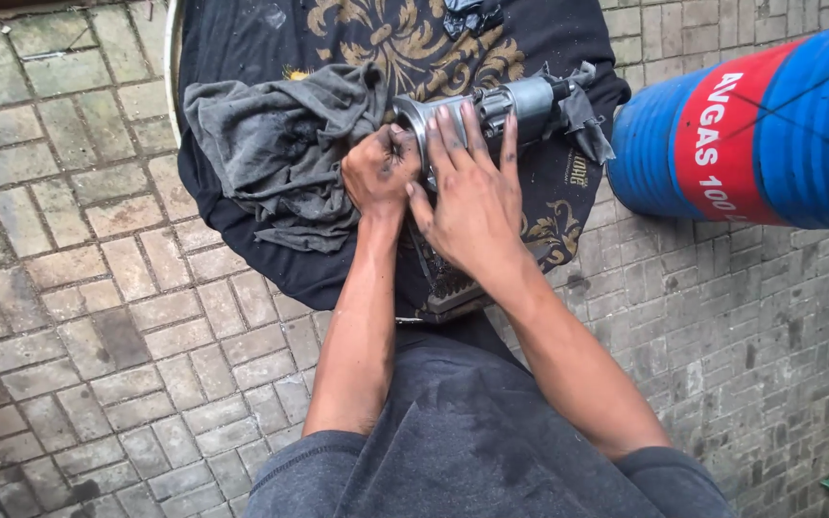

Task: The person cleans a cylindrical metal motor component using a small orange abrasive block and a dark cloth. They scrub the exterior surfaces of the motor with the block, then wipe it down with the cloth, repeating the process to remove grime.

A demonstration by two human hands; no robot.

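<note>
head view: metal part (515, 101) lies lengthwise, flange left.

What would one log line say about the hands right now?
left hand: on metal part | right hand: fingers on metal part | grey rag: beside, on black cloth

Both hands meet on the grey metal motor part (491, 107): left hand (379, 171) fisted at its flange, right hand (472, 197) spread flat, grey rag (280, 144) at nine o'clock.
</note>
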